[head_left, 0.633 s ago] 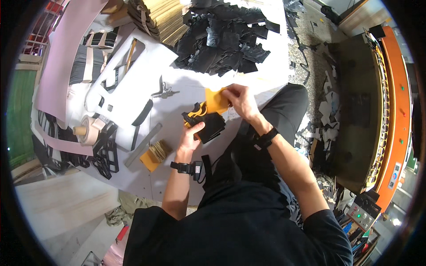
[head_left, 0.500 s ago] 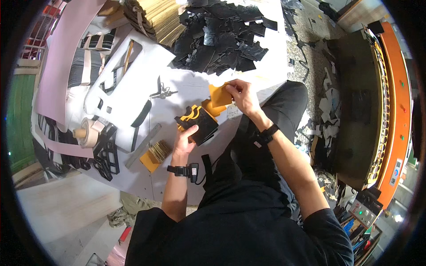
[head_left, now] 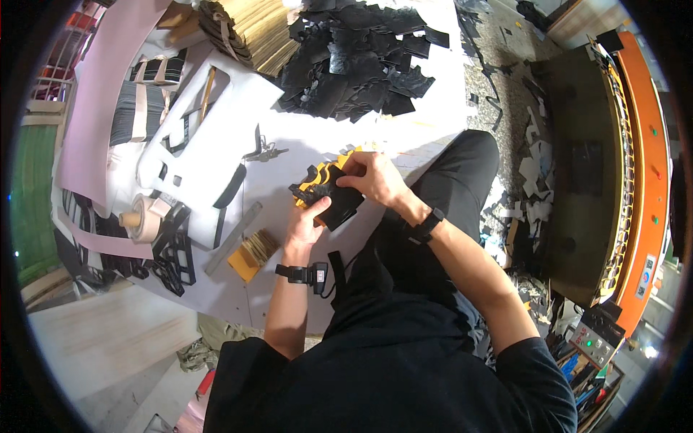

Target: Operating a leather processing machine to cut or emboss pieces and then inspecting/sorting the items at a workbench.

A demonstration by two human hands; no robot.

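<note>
My left hand [head_left: 304, 226] is closed round a small stack of thin black and yellow sheets [head_left: 339, 206], its thumb lying on the black top face. The stack's far left side is notched and wavy, with yellow layers showing between black ones. My right hand [head_left: 379, 180] is closed at the stack's upper right, thumb and fingertips pinching the sheets there. Its fingers partly cover that edge, so how many layers they grip cannot be seen. Yellow shows just beyond the right fingertips.
Loose black pieces [head_left: 354, 68] lie heaped at the far side of the table. A banded bundle of sheets with a yellow piece [head_left: 247, 267] and a grey ruler-like strip [head_left: 234, 234] lie left. Beyond are a white cut-out panel [head_left: 195, 159] and a tape roll [head_left: 148, 216]. An orange-framed machine [head_left: 635, 166] stands right.
My right hand has moved left and down from beyond the stack onto its upper right edge. The yellow square it held out is now mostly hidden at the stack. My left hand keeps its hold.
</note>
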